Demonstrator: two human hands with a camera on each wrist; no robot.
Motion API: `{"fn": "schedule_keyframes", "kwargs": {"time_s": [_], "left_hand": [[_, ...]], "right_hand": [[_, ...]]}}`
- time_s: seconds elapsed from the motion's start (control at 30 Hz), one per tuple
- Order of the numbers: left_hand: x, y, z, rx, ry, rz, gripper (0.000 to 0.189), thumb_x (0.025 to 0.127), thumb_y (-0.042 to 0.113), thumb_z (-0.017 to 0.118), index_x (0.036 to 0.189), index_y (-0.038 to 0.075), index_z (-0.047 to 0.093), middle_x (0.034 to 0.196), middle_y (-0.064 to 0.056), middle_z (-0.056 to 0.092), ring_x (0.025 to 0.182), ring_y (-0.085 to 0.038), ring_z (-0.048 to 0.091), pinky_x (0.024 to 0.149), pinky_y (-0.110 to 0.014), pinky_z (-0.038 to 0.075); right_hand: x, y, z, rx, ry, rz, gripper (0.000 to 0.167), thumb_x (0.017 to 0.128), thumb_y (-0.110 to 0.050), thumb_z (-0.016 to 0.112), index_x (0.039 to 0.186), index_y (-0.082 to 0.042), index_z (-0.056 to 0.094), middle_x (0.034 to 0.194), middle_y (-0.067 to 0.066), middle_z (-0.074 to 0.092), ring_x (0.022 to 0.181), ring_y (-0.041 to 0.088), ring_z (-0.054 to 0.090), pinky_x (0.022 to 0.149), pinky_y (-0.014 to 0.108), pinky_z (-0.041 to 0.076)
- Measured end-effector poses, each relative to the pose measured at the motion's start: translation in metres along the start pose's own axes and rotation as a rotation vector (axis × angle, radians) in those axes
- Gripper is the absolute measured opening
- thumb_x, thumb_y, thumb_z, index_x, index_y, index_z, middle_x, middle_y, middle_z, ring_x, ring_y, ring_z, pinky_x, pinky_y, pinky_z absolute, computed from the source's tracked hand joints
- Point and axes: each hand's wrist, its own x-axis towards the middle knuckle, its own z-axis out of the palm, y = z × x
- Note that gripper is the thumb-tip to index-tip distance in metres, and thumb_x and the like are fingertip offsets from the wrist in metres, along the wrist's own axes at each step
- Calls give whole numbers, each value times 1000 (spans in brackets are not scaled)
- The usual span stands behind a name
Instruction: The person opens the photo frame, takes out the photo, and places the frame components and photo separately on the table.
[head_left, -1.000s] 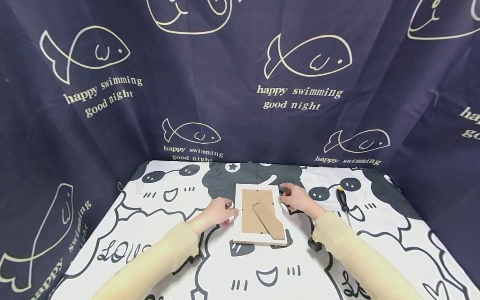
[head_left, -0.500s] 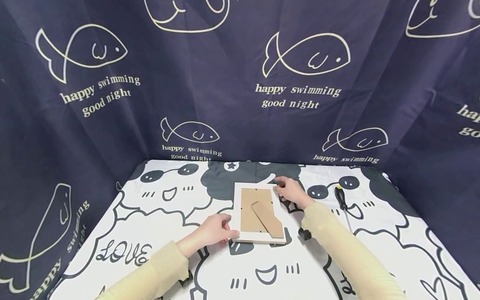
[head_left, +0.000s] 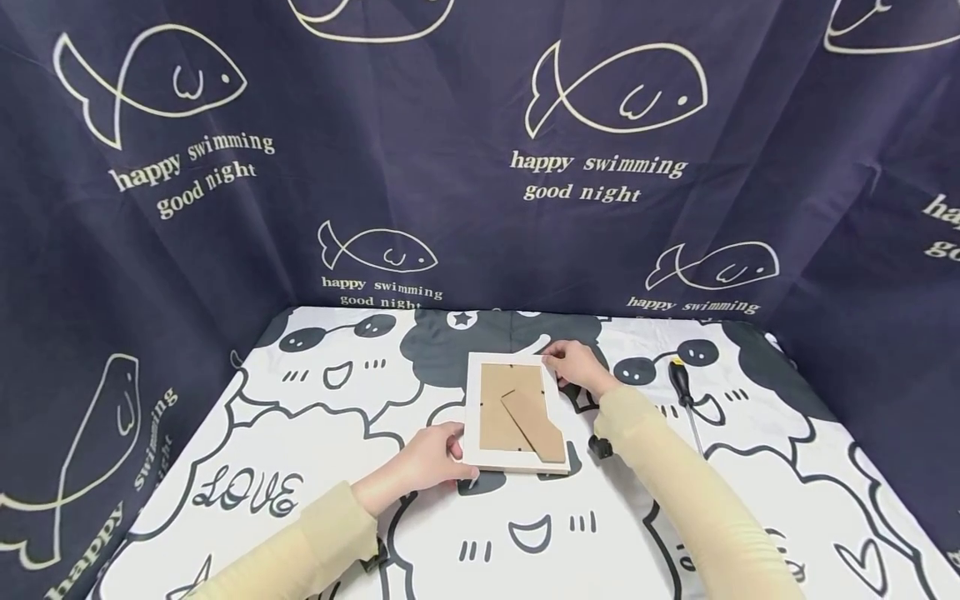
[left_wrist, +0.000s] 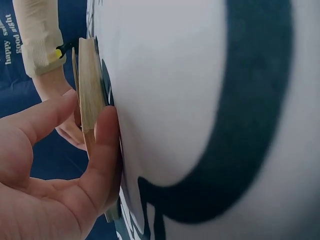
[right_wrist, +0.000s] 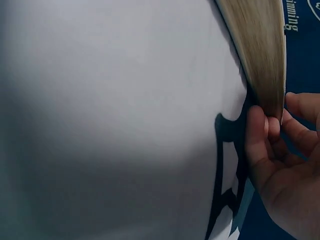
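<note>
A white picture frame (head_left: pixel 473 408) lies face down on the cloth, with its brown backing board (head_left: pixel 492 421) and folded stand leg (head_left: pixel 536 427) upward. My left hand (head_left: pixel 429 458) grips its near left corner. In the left wrist view, the thumb and fingers of that left hand (left_wrist: pixel 55 170) bracket the frame's wooden edge (left_wrist: pixel 90 82). At the far right corner, my right hand (head_left: pixel 576 365) pinches the frame. The right wrist view has the right hand's fingers (right_wrist: pixel 256 132) around the wood-grain side (right_wrist: pixel 257 45). The frame's front is hidden.
A black-handled screwdriver (head_left: pixel 681 385) with a yellow end lies right of the frame, partly behind the right sleeve (head_left: pixel 690 492). A white cartoon-print cloth (head_left: pixel 247 450) covers the table. Behind it hangs a dark blue fish-print curtain (head_left: pixel 465 167).
My left hand has slid from the frame's left side to its near left corner. My right hand has shifted left onto the far right corner. The frame stays nearly in place.
</note>
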Motion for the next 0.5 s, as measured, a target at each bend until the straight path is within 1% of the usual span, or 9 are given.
{"fn": "schedule_keyframes", "kwargs": {"time_s": [0.1,0.27,0.37,0.5], "left_hand": [[1,1,1,-4,-3,-8,78,74,26,78,132,-13,42,77,3,57,51,-7,55,54,-22,41],[2,1,1,-43,-18,-26,79,76,23,78,134,-13,39,71,2,58,50,-11,58,50,-22,42],[3,1,1,-61,-24,-27,77,78,21,77,135,-13,37,67,2,58,49,-12,59,49,-22,42],[3,2,1,-57,-38,-28,77,80,21,75,136,-13,35,61,1,60,48,-13,59,52,-22,42]], "right_hand": [[2,0,-1,10,-19,-3,22,95,-18,55,107,-1,65,78,8,60,61,13,59,56,27,55],[2,0,-4,16,-54,-27,21,95,-16,56,103,1,65,72,8,58,58,14,60,55,28,55],[2,0,-6,22,-59,-41,21,94,-16,56,102,1,65,71,9,59,58,16,61,55,29,56],[1,1,-7,24,-55,-60,21,94,-17,56,102,1,65,73,10,60,58,15,60,55,29,55]]}}
